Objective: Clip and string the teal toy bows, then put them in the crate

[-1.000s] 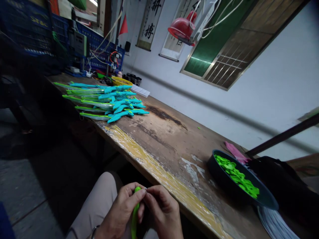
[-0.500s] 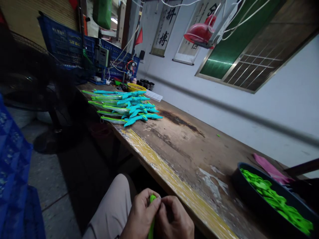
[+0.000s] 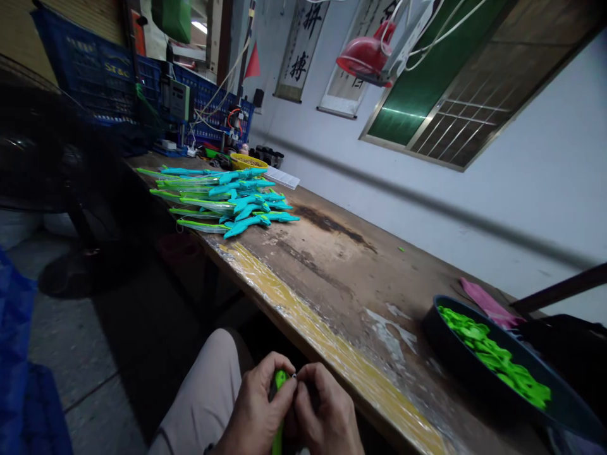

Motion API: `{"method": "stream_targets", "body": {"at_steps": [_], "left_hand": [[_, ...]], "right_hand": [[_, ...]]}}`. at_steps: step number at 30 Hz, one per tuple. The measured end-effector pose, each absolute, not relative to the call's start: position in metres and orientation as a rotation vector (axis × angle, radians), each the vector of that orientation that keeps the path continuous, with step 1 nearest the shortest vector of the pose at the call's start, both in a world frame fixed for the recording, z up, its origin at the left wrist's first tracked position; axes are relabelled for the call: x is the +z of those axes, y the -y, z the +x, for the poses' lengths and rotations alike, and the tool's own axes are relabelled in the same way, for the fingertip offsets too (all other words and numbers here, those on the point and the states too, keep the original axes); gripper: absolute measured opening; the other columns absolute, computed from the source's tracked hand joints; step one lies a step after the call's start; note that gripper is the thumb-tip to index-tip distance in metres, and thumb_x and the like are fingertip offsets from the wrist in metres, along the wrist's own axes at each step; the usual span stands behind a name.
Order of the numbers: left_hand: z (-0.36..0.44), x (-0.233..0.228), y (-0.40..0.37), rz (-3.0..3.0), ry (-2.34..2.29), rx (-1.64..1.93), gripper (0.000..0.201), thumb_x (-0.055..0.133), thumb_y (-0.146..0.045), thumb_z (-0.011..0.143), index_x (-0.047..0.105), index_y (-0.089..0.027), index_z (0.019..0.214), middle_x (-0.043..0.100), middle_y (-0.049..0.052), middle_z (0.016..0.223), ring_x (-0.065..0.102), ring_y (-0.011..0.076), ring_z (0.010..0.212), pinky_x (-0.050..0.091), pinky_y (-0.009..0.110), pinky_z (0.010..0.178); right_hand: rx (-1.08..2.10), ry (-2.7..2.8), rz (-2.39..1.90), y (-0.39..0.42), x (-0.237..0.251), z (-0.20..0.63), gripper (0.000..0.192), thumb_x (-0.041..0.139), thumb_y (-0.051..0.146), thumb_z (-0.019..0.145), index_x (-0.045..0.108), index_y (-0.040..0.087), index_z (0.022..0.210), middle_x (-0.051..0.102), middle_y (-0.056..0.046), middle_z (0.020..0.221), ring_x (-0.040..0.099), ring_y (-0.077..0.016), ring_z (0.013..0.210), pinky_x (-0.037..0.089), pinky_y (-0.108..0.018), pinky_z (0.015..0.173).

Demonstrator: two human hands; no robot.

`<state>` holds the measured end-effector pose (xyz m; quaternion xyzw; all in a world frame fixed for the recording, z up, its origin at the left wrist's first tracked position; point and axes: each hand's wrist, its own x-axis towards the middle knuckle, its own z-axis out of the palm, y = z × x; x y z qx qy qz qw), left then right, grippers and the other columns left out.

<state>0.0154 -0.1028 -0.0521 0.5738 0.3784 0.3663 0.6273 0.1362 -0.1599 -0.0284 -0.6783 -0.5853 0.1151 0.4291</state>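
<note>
Low at the table's edge, above my lap, my left hand (image 3: 251, 407) is closed around a bright green plastic piece (image 3: 281, 379), whose lower part runs down between the hands. My right hand (image 3: 327, 407) meets it, thumb and forefinger pinched at the green piece's top end. A tiny shiny bit (image 3: 294, 375) shows between the fingertips, too small to name. Farther along the table lies a stack of long turquoise-and-green plastic pieces (image 3: 246, 205) with clear parts. To the right, a dark tub (image 3: 434, 322) holds many loose green plastic parts (image 3: 493, 354).
The worn wooden table (image 3: 327, 272) has yellow tape (image 3: 303, 322) along its front edge. A pink cloth (image 3: 488, 303) lies behind the tub. At the far end stand a yellow bowl (image 3: 246, 162) and blue crates (image 3: 95, 82). A red lamp (image 3: 365, 54) hangs above; a dark fan (image 3: 66, 189) stands left.
The view has shifted slightly, so the table and tub appear farther left. Both hands remain together at the green piece, and the tiny shiny bit shows more clearly between the fingertips.
</note>
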Motion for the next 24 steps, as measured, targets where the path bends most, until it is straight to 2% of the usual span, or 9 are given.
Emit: {"method": "stream_targets", "body": {"at_steps": [7, 14, 19, 24], "left_hand": [[0.009, -0.041, 0.100, 1.269, -0.785, 0.794, 0.021, 0.061, -0.037, 0.088, 0.066, -0.017, 0.084, 0.068, 0.004, 0.077, 0.063, 0.0194, 0.077, 0.049, 0.025, 0.069], [0.001, -0.031, 0.093, 1.297, -0.740, 0.623, 0.032, 0.054, -0.048, 0.090, 0.061, -0.017, 0.091, 0.065, 0.003, 0.068, 0.059, 0.0166, 0.055, 0.045, 0.027, 0.054], [-0.001, -0.023, 0.088, 1.418, -0.787, 0.586, 0.029, 0.054, -0.044, 0.090, 0.062, -0.017, 0.086, 0.065, 0.003, 0.071, 0.062, 0.0185, 0.062, 0.047, 0.027, 0.057], [-0.001, -0.030, 0.089, 1.238, -0.729, 0.537, 0.027, 0.055, -0.046, 0.090, 0.056, -0.020, 0.084, 0.056, -0.003, 0.063, 0.055, 0.0152, 0.056, 0.044, 0.025, 0.053]], "right_hand": [[0.163, 1.590, -1.667, 0.162, -0.017, 0.134, 0.013, 0.051, 0.017, 0.091, 0.060, 0.020, 0.083, 0.063, 0.001, 0.072, 0.061, -0.0119, 0.060, 0.046, -0.019, 0.057], [0.011, 1.511, -1.590, 0.161, -0.023, 0.124, 0.013, 0.048, 0.013, 0.094, 0.056, 0.020, 0.088, 0.059, 0.002, 0.071, 0.058, -0.0102, 0.059, 0.045, -0.018, 0.056], [-0.048, 1.494, -1.565, 0.162, -0.035, 0.122, 0.016, 0.044, 0.012, 0.097, 0.053, 0.020, 0.087, 0.056, 0.001, 0.074, 0.057, -0.0106, 0.062, 0.045, -0.019, 0.058], [-0.084, 1.478, -1.559, 0.162, -0.038, 0.117, 0.017, 0.044, 0.012, 0.098, 0.053, 0.021, 0.087, 0.056, 0.001, 0.073, 0.056, -0.0108, 0.060, 0.044, -0.020, 0.057]]}}
